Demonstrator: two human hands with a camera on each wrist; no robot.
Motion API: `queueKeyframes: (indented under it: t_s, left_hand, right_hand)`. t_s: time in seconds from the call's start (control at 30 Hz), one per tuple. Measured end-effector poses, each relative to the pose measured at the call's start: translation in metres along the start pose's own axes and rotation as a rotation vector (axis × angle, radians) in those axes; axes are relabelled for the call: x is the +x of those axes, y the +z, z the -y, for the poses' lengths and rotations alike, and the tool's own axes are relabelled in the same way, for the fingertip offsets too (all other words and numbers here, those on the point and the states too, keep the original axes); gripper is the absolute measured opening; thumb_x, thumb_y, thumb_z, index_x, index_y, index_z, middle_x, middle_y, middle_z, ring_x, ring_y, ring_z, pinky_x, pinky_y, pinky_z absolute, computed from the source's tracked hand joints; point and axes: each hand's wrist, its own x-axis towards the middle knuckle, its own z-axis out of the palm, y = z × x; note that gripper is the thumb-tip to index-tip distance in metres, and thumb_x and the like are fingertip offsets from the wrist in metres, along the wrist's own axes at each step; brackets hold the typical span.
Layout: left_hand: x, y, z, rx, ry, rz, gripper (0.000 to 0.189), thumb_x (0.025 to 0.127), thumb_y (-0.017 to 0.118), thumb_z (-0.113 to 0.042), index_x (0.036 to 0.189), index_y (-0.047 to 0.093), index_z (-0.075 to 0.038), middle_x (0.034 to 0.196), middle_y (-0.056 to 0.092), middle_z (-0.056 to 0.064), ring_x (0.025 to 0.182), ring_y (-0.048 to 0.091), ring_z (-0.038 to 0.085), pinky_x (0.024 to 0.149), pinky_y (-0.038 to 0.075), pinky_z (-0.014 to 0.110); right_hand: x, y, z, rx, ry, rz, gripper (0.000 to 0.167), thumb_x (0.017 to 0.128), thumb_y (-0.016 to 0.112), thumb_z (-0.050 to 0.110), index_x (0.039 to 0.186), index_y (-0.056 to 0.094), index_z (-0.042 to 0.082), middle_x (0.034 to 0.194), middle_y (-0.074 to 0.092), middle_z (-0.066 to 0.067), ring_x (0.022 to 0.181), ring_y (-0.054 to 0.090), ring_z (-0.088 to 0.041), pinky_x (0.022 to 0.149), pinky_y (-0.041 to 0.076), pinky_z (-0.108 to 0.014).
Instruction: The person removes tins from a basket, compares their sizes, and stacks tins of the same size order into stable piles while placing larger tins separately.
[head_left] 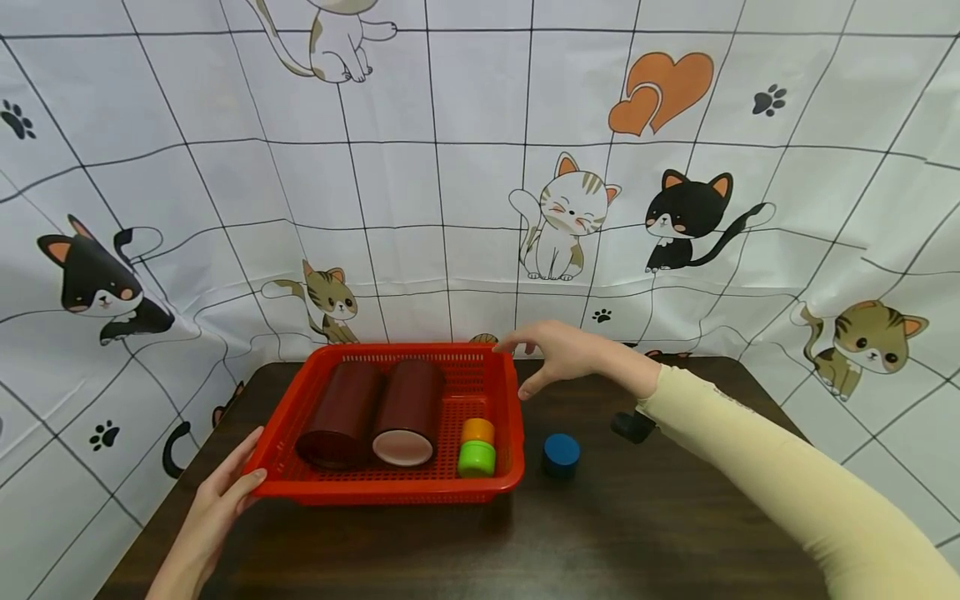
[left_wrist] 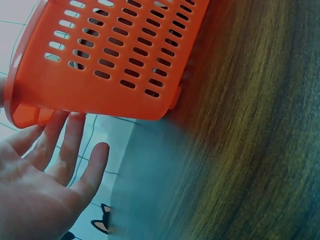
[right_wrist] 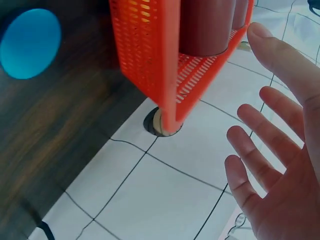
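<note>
A red plastic basket (head_left: 390,492) with slotted walls holds two dark maroon cylinders (head_left: 408,400), which lie side by side. In its right part are a small orange piece (head_left: 477,430) and a bright green one (head_left: 476,458), set close together. My left hand (head_left: 217,500) holds the basket's front left corner, thumb at the rim and fingers beneath it in the left wrist view. Over by the far right corner, my right hand (head_left: 566,354) has its fingers spread and loosely bent, with nothing in them; the right wrist view shows a gap between it and the basket.
On the dark wooden table (head_left: 637,517), a round blue piece (head_left: 561,454) stands right of the basket. A small black object (head_left: 632,427) lies near the right sleeve. A white cloth (head_left: 480,192) with cat prints hangs behind the table and along its sides.
</note>
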Motion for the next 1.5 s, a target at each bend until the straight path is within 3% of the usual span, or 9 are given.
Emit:
queueKeyframes:
  t_s: [0.2, 0.43, 0.87, 1.5]
  left_hand:
    - [0.0, 0.0, 0.0, -0.031, 0.024, -0.004, 0.066, 0.104, 0.051, -0.029, 0.16, 0.017, -0.023, 0.127, 0.042, -0.03, 0.103, 0.056, -0.016, 0.081, 0.05, 0.01]
    - [-0.001, 0.001, 0.0, -0.045, 0.041, -0.004, 0.066, 0.104, 0.051, -0.027, 0.16, 0.017, -0.021, 0.125, 0.043, -0.032, 0.103, 0.056, -0.016, 0.081, 0.051, 0.01]
    - [-0.002, 0.0, 0.0, -0.048, 0.059, -0.001, 0.067, 0.104, 0.051, -0.026, 0.16, 0.017, -0.019, 0.122, 0.045, -0.034, 0.103, 0.057, -0.015, 0.081, 0.051, 0.011]
    - [-0.001, 0.0, -0.002, -0.063, 0.061, -0.004, 0.068, 0.103, 0.053, -0.027, 0.16, 0.018, -0.017, 0.116, 0.051, -0.035, 0.102, 0.059, -0.013, 0.082, 0.051, 0.011]
  right_hand:
    - [0.019, 0.0, 0.01, -0.043, 0.02, 0.052, 0.064, 0.079, 0.083, 0.028, 0.137, 0.058, 0.016, 0.14, 0.059, -0.002, 0.115, 0.058, -0.027, 0.093, 0.051, -0.04]
    - [0.044, 0.007, 0.023, -0.055, 0.022, 0.179, 0.063, 0.081, 0.082, 0.022, 0.139, 0.057, 0.019, 0.146, 0.054, -0.001, 0.134, 0.05, -0.025, 0.109, 0.044, -0.043]
    - [0.085, 0.028, 0.032, -0.049, 0.091, 0.356, 0.056, 0.083, 0.08, 0.016, 0.135, 0.061, 0.024, 0.142, 0.057, 0.001, 0.132, 0.05, -0.023, 0.105, 0.048, -0.037]
    - [0.103, 0.063, 0.016, 0.109, 0.229, 0.513, 0.054, 0.086, 0.07, -0.001, 0.132, 0.064, 0.027, 0.145, 0.055, 0.002, 0.139, 0.044, -0.02, 0.11, 0.045, -0.039]
